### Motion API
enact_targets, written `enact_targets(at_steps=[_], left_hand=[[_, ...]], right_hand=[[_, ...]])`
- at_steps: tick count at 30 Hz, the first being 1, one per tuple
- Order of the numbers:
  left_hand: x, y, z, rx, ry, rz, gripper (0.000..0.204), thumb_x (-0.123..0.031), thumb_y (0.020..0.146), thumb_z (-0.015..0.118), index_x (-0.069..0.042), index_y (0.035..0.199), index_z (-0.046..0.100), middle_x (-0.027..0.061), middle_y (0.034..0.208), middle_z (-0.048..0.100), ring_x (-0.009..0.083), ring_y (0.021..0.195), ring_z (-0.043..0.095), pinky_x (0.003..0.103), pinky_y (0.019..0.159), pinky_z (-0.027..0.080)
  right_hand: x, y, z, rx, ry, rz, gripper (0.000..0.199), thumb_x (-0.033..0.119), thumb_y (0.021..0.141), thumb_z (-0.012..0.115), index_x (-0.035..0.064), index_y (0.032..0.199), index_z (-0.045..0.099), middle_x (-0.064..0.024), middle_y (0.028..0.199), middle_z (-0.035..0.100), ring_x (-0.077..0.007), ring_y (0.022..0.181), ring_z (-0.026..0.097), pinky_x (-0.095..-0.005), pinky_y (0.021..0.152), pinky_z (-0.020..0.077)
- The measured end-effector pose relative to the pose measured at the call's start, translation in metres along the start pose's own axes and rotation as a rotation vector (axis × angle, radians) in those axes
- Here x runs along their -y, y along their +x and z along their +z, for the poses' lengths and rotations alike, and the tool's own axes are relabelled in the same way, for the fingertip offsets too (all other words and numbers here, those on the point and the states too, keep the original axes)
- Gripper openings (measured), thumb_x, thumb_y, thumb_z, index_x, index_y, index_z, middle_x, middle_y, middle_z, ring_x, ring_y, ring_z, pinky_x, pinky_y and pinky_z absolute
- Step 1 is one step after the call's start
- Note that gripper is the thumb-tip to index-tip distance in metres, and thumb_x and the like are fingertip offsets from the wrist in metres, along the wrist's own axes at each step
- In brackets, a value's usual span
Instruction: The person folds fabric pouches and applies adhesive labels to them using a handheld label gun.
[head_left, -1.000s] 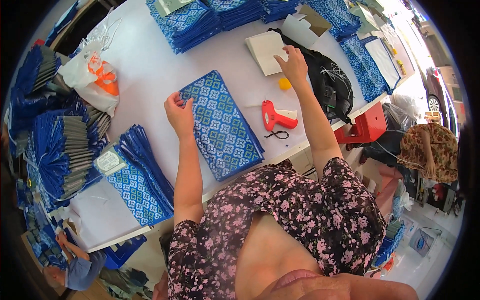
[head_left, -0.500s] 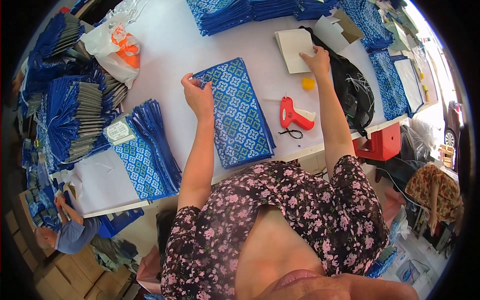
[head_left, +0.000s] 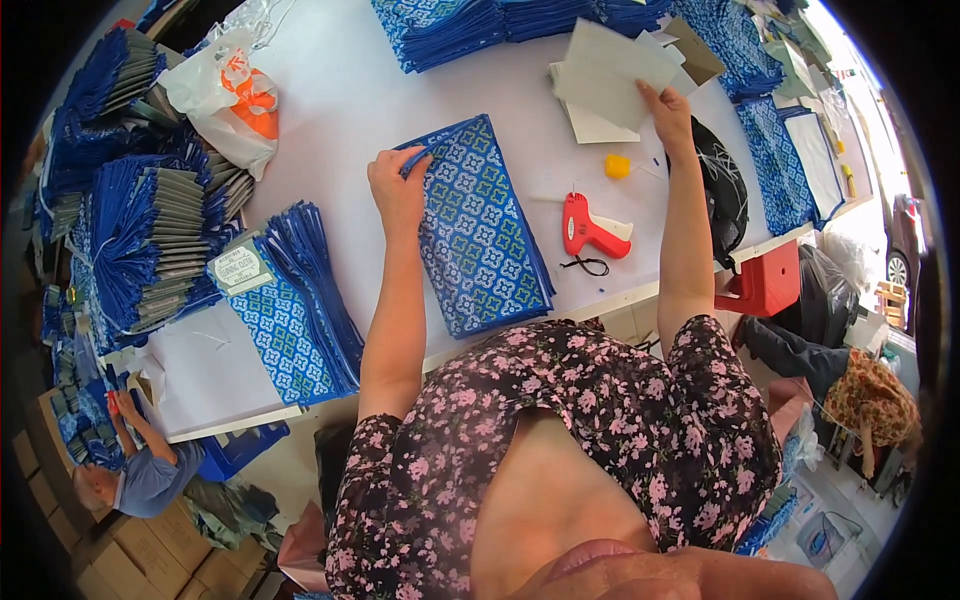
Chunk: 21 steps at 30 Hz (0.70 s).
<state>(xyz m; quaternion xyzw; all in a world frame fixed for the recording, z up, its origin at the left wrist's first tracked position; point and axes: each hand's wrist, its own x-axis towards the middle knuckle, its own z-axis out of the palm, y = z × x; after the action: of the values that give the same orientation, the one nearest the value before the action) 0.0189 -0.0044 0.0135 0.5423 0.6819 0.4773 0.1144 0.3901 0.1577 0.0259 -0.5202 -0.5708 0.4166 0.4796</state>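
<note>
A blue patterned fabric bag (head_left: 480, 230) lies flat on the white table (head_left: 340, 110) in front of me. My left hand (head_left: 397, 187) grips its upper left corner, lifting the edge open a little. My right hand (head_left: 668, 112) is raised over the far right of the table and holds a white sheet of card (head_left: 615, 72) above a small pile of the same cards (head_left: 590, 125).
A red tagging gun (head_left: 585, 228) and a small yellow object (head_left: 617, 166) lie right of the bag. Stacks of blue bags (head_left: 300, 300) sit at left and along the far edge (head_left: 450, 30). A plastic bag (head_left: 225, 85) lies far left. Another person (head_left: 135, 470) crouches below left.
My right hand has picked a white card off the pile and lifted it. My left hand has closed on the bag's corner and raised its edge.
</note>
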Motion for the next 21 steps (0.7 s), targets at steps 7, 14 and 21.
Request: enact_targets(at_steps=[7,14,21], left_hand=[[-0.013,-0.004,0.004,-0.001,-0.120,-0.011,0.015,-0.008,0.072,0.074,-0.008,0.086,0.071,0.0039,0.082,0.060,0.0216,0.086,0.052,0.031,0.073,0.043],[0.000,0.002,0.020,0.028,-0.250,-0.154,0.017,-0.008,0.074,0.073,-0.005,0.090,0.069,0.0034,0.085,0.061,0.0191,0.086,0.053,0.029,0.076,0.043],[0.012,0.003,0.020,0.024,-0.268,-0.207,0.018,-0.010,0.076,0.073,-0.004,0.092,0.069,0.0054,0.088,0.061,0.0189,0.085,0.056,0.029,0.076,0.045]], right_hand=[[0.031,0.033,0.019,0.151,-0.276,-0.062,0.028,0.025,0.091,0.060,0.0025,0.107,0.062,-0.0025,0.092,0.066,-0.0091,0.080,0.059,-0.0260,0.073,0.0490],[-0.033,0.070,-0.034,0.368,-0.316,-0.008,0.037,0.027,0.089,0.061,0.0021,0.116,0.055,-0.0065,0.102,0.064,-0.0119,0.088,0.059,-0.0268,0.074,0.0481],[-0.022,0.066,-0.027,0.244,-1.016,0.145,0.046,0.036,0.082,0.067,0.0016,0.111,0.056,-0.0147,0.100,0.065,-0.0218,0.091,0.061,-0.0316,0.080,0.0475]])
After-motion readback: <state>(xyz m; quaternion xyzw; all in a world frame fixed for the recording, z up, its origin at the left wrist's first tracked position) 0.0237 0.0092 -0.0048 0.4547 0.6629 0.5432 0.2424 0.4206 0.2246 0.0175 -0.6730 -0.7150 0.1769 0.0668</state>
